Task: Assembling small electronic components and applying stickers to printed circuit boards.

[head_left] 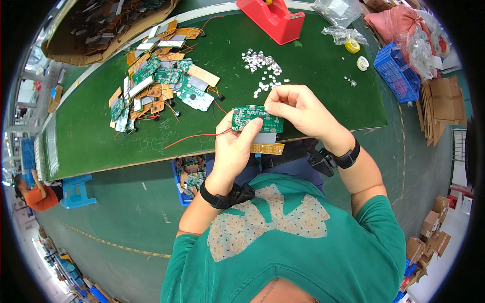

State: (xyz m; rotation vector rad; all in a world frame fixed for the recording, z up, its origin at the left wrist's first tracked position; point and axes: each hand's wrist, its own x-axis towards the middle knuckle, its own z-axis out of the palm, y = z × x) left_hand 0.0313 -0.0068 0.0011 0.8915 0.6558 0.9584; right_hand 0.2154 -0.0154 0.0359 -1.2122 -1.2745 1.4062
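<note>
My left hand [236, 139] grips a green circuit board [273, 124] at its left end, thumb across its face. A grey ribbon and an orange strip [268, 148] hang below the board, and a red wire [189, 137] trails off to the left. My right hand [292, 108] is closed in a pinch at the board's upper right edge; whatever sits between the fingertips is too small to make out. Just beyond the hands, small white pieces [262, 64] lie scattered on the green table [197, 134]. A heap of similar board assemblies [161, 76] covers its left part.
A red tape dispenser [275, 22] stands at the far edge. A blue basket [396, 73], plastic bags [343, 34] and a yellow tape roll [352, 46] are at the right. A cardboard box [65, 55] is far left. Below the table edge sits a blue bin [181, 194] of boards.
</note>
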